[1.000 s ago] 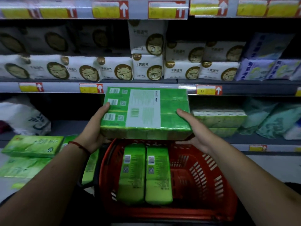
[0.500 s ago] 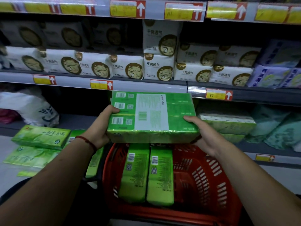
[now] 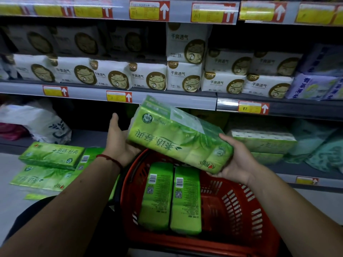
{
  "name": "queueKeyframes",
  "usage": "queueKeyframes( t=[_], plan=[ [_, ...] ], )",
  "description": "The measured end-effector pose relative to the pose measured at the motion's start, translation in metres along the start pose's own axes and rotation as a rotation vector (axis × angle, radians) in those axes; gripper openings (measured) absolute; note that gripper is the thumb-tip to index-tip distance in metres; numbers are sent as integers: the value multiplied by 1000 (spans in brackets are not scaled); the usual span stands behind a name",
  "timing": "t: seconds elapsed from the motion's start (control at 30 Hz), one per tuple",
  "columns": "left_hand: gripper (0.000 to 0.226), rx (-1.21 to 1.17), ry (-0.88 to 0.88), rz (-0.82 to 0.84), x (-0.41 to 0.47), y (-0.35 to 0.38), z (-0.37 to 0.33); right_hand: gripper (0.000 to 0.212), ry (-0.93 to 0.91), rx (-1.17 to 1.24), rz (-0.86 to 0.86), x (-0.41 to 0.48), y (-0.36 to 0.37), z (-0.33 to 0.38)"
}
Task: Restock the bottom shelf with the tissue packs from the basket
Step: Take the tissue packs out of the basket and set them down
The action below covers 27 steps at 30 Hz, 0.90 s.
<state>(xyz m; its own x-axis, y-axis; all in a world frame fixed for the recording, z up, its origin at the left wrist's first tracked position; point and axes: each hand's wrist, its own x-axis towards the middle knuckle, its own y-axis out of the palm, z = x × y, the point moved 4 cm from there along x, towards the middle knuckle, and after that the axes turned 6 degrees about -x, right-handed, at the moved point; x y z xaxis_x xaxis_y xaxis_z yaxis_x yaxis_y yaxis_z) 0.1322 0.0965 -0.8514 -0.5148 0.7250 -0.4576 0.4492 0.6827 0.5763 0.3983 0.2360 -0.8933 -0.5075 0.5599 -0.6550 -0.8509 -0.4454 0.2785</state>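
I hold a green tissue pack (image 3: 178, 141) between both hands above the red basket (image 3: 245, 210). The pack is tilted, right end low, with its printed front toward me. My left hand (image 3: 118, 140) holds its left end with the thumb pointing up and the fingers hidden behind it. From below, my right hand (image 3: 239, 160) cups the lower right corner, thumb along the edge. Two more green packs (image 3: 170, 197) lie side by side in the basket, barcodes up. The bottom shelf (image 3: 87, 139) lies just behind the held pack.
Stacked green packs (image 3: 263, 141) sit on the bottom shelf at right, beside teal packs (image 3: 319, 145). More green packs (image 3: 50, 156) lie low at left, with a white plastic bag (image 3: 37, 123) behind them. White cat-print packs (image 3: 148, 76) fill the shelf above.
I have turned the pack over: its barcode back faced me before, now its printed front does. It has tilted, right end lower, and my right hand has slid under that corner.
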Motion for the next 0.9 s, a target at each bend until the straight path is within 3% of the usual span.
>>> queueKeyframes(
  t=[0.17,0.3,0.53,0.73,0.9],
  plan=[
    [68,94,4,-49,-2,-1,2,43,45,-7,-7,7,1,-10],
    [75,118,-24,-37,0,-5,3,44,92,-23,-31,11,-2,-16],
    [96,-167,-45,-53,10,-12,14,54,88,-53,-17,15,3,-18],
    [60,68,-135,17,3,9,31,52,35,-46,12,6,22,-25],
    [100,181,-152,-93,18,-6,45,42,-57,-95,119,-5,48,-36]
  ],
)
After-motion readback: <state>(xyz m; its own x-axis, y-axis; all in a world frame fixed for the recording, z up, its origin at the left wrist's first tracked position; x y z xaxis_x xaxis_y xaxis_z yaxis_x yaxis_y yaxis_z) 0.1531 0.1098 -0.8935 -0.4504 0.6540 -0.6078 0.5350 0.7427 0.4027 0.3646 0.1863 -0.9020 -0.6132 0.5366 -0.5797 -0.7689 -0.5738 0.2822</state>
